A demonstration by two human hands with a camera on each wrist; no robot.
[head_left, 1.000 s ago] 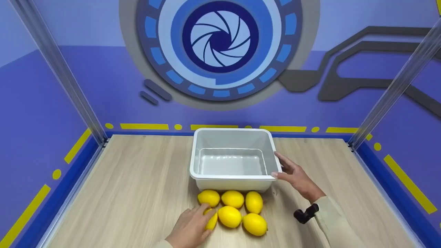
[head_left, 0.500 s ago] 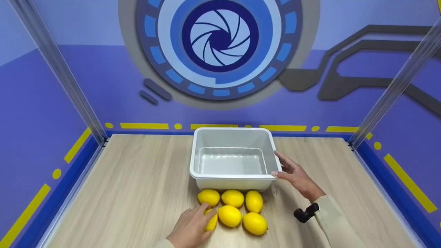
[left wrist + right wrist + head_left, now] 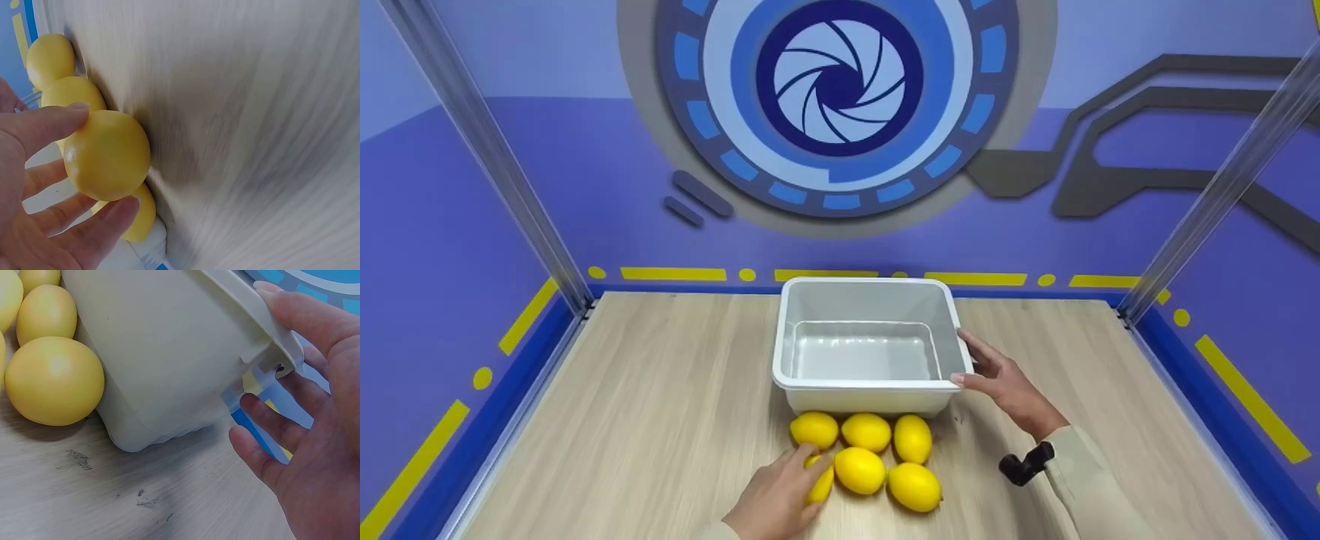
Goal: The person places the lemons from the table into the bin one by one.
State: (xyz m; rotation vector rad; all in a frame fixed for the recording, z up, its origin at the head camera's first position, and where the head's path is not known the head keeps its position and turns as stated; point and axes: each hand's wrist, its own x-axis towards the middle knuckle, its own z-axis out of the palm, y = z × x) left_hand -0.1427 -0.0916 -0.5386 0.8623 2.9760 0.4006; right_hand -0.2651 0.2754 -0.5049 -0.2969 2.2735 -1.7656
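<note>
Several yellow lemons lie in two rows before a white plastic bin. My left hand grips the near-left lemon, thumb on one side and fingertips on the other. Right beside that fruit lie the near-middle lemon and the back-left lemon. At the bin's right side, my right hand holds its rim, with the thumb on top near the front corner. In the right wrist view the fingers reach under the rim along the outer wall. Inside, the bin shows only its bare floor.
The wood-grain table extends to both sides of the bin. Behind it stands a blue printed wall, with metal posts at the corners. A black wrist mount sits at the right sleeve.
</note>
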